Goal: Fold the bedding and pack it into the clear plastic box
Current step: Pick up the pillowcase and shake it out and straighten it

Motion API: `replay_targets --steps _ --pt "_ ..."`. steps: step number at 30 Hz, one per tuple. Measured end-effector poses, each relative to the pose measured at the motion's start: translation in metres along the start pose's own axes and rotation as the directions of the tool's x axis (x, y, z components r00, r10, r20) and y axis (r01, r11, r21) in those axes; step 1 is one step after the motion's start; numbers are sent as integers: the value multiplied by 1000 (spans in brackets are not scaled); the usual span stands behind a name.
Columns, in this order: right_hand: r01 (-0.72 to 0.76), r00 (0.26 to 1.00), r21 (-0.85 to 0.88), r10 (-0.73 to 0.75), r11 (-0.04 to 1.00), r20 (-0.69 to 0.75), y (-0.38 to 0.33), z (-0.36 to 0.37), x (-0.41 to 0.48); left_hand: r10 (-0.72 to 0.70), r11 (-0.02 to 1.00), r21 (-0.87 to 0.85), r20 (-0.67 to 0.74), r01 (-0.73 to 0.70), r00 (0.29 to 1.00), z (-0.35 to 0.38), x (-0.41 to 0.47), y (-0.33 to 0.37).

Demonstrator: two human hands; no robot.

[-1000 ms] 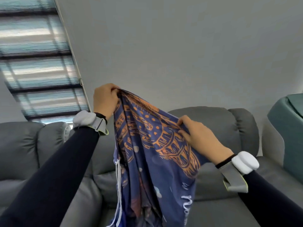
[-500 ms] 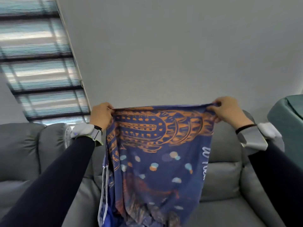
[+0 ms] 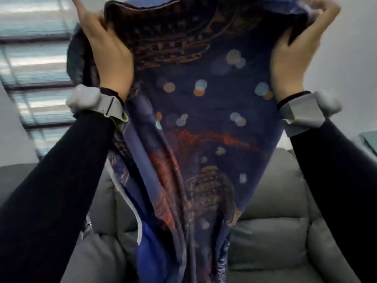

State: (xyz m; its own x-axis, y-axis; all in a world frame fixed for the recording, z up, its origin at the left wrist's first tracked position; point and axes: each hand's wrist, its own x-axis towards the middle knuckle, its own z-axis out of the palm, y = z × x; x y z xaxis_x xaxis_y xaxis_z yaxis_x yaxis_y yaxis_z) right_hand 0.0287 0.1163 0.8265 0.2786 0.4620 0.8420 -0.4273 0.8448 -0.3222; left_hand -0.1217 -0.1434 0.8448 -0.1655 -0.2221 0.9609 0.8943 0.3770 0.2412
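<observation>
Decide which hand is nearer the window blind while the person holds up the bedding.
Left. The left hand grips the bedding's top edge just beside the blind; the right hand grips the opposite top corner, the cloth's whole width away from it.

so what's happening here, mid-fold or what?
A person is holding the blue printed bedding up high by its top edge. The left hand grips one end and the right hand the other. The fabric hangs down loose and bunched in front of a grey sofa, with no neat fold in it yet. The clear plastic box is not in view, so packing hasn't started as far as the picture shows.
</observation>
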Motion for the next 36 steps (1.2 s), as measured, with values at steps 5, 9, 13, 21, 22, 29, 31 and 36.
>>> replay_targets --steps 5,9,13,21,22,29,31,36 --pt "-229 937 -408 314 884 155 50 -34 -27 -41 998 42 111 37 993 3 -21 -34" --pt "-251 891 -568 417 783 180 72 -59 -45 -56 987 160 266 13 962 7 -57 -57" --pt "-412 843 -310 487 857 227 77 -65 -55 -261 916 377 294 139 919 0 -77 -72" --pt "-444 760 -38 399 895 514 24 -31 -121 -487 831 549 640 90 594 9 -125 -64" --pt "-454 731 -37 396 890 556 19 -26 -130 -409 865 502 730 -23 547 13 -135 -47" --pt "-439 593 -88 361 894 720 8 -17 -172 -62 715 -63 986 696 153 15 -162 31" --pt "-525 531 -76 396 847 749 9 -20 -177 -45 777 -135 962 615 269 19 -170 23" --pt "-549 522 -72 409 833 748 16 -24 -178 -93 868 -91 936 488 338 24 -177 6"
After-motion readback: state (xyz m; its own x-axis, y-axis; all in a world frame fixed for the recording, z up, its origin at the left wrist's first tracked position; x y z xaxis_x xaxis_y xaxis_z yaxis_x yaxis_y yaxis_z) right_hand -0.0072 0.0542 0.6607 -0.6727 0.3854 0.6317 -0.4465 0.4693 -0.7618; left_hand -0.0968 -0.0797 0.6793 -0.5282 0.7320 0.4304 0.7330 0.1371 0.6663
